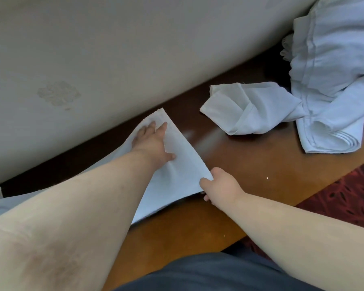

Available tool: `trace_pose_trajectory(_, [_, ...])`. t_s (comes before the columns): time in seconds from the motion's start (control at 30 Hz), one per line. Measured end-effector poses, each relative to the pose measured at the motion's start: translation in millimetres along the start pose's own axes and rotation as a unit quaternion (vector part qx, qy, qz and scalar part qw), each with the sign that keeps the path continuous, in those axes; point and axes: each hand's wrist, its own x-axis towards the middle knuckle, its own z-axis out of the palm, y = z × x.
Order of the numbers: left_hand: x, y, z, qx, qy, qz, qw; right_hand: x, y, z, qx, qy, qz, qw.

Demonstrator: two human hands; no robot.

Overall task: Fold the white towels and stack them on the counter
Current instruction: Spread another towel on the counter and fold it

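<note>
Now you are flattening a white towel (183, 164) on the counter (250, 156).
Your left hand (150, 141) is pressing it open-palmed; your right hand (219, 183) is pinching its near corner.

I have a single view, from the camera worn on the head, looking forward and steeply down over the wooden counter (229, 156). It sits close: both forearms run up from the near edge, and the left hand (150, 139) and right hand (218, 183) fall mid-frame. The pale wall (93, 49) closes the far side. The wide lens bends and tilts the counter's lines. No second view overlaps it.
</note>
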Motion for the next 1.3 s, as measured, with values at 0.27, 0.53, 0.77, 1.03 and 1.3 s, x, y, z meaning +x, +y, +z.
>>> trace_pose_trajectory(0.27, [-6, 26, 7, -0.024, 0.133, 0.065, 0.989, -20, 53, -46, -0.110, 0.075, 0.052, 0.990])
trace_pose_trajectory(0.53, [8, 40, 17, 0.044, -0.020, 0.011, 0.999, 2, 37, -19, -0.550, -0.044, -0.315, 0.772])
trace_pose_trajectory(0.77, [21, 30, 11, 0.060, -0.041, 0.067, 0.995, 9, 47, -33, -0.632, -0.088, -0.277, 0.719])
trace_pose_trajectory(1.03, [-123, -58, 62, 0.018, 0.098, 0.070, 0.993, 2, 19, -26, -0.662, -0.096, -0.288, 0.685])
trace_pose_trajectory(1.3, [-224, -167, 92, -0.023, 0.033, -0.048, 0.998, -15, -47, 70, -0.642, -0.022, -0.341, 0.687])
